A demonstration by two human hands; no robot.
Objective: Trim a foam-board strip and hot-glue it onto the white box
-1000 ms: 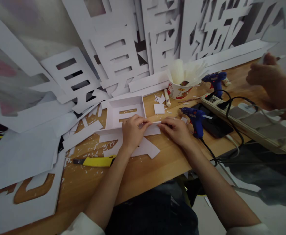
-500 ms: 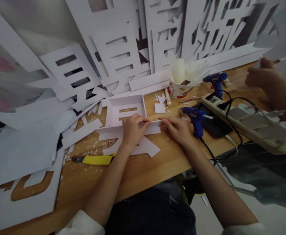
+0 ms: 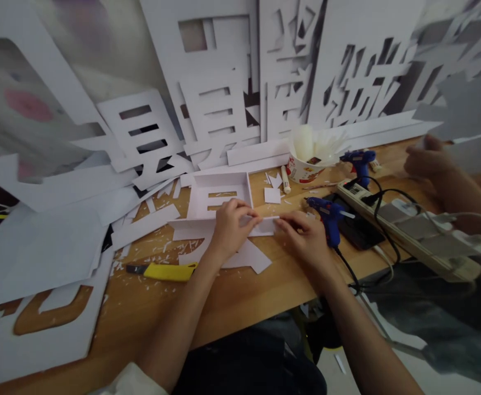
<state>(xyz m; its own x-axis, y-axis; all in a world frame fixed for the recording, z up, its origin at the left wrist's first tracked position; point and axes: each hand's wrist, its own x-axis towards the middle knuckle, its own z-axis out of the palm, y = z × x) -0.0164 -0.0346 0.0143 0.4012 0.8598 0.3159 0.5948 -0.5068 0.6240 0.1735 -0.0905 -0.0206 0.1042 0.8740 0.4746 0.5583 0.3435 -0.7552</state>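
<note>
A white board character [image 3: 198, 198] lies on the wooden table, with upright strips forming a box around its upper part and cut slots in its face. Along its near side stands a white board strip [image 3: 265, 226]. My left hand [image 3: 232, 229] pinches this strip between thumb and fingers near its middle, partly hiding the character. At the strip's right end, the thumb and fingertips of my right hand [image 3: 305, 237] grip it. A yellow utility knife [image 3: 170, 272] lies left of my left forearm. Just right of my right hand rests a blue glue gun [image 3: 326, 213].
Cut-out white boards [image 3: 219, 109] lean along the back. A paper tub [image 3: 305, 171] holds glue sticks. Another blue glue gun [image 3: 360, 163], a power strip [image 3: 408, 230] with cables and a dark phone [image 3: 361, 230] lie right. Another person's hand [image 3: 425, 159] is far right.
The view has shifted slightly, so most things sit lower in it. My hands keep their hold on the strip, with the right fingers curled a bit more. The other person's hand has moved slightly.
</note>
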